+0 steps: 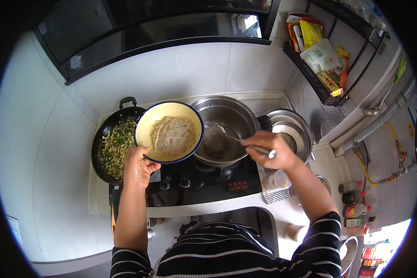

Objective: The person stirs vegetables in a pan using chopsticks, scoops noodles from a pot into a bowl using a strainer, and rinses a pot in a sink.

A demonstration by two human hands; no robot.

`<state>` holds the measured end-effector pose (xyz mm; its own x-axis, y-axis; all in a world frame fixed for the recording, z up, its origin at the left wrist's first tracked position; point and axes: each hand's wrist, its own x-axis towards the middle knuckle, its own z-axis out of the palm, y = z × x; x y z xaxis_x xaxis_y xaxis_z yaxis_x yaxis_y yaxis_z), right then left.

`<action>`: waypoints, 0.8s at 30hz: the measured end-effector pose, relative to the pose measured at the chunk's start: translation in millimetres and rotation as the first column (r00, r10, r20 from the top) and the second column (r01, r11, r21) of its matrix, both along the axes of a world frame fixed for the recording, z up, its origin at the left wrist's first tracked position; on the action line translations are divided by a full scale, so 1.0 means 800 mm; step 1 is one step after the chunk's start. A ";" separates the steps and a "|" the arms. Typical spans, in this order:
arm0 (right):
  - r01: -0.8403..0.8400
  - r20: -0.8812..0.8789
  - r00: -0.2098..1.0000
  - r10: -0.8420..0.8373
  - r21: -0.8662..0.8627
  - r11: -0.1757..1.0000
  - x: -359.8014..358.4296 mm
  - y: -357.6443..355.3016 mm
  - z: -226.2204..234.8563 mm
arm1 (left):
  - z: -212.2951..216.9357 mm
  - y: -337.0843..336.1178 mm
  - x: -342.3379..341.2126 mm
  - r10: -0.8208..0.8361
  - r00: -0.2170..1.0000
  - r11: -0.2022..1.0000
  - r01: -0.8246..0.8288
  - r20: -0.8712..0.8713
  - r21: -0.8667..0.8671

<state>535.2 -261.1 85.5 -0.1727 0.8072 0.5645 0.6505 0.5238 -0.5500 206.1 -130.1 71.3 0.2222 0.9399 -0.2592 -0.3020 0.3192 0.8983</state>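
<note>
Head camera view: a big silver pot (227, 108) sits on a flat, shiny black stove (206, 191). Just left of the pot, the left hand (138, 167) grips a yellow bowl (169, 108) with a blue rim, the thumb up at the edge. White noodles (173, 135) lie inside the bowl. The right hand (271, 149) is closed around the handle of a long metal tool (232, 136), and its far end reaches into the pot. I can't tell if it touches the bottom.

Farther left of the pot is a round black pan (97, 160) full of chopped green and pale yellow food (112, 150). Right of the pot are round metal bowls (294, 116), one inside another, and nearer the person is a clear tub (279, 180). A white counter (213, 212) runs along the front of the stove.

Behind the pot is a pale wall (252, 65) with a dark, glossy panel (176, 32) above it. Up to the right of the pot, a black rack (303, 74) holds bright packets (312, 33). Far right of the pot are a yellow hose (367, 167) and a row of bottles (354, 211).
</note>
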 end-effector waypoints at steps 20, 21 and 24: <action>0.211 -0.603 0.382 -0.701 -0.681 0.701 0.002 0.023 -0.040 | 0.011 -0.003 0.020 0.018 1.000 1.000 -0.019 0.020 0.023; 0.229 -0.644 0.307 -0.700 -0.664 0.712 -0.003 0.024 -0.050 | 0.011 -0.003 0.018 0.019 1.000 0.999 -0.020 0.017 0.025; 0.242 -0.738 0.122 -0.663 -0.626 0.741 -0.008 0.016 -0.077 | 0.013 -0.004 0.014 0.033 0.999 0.999 -0.034 0.019 0.040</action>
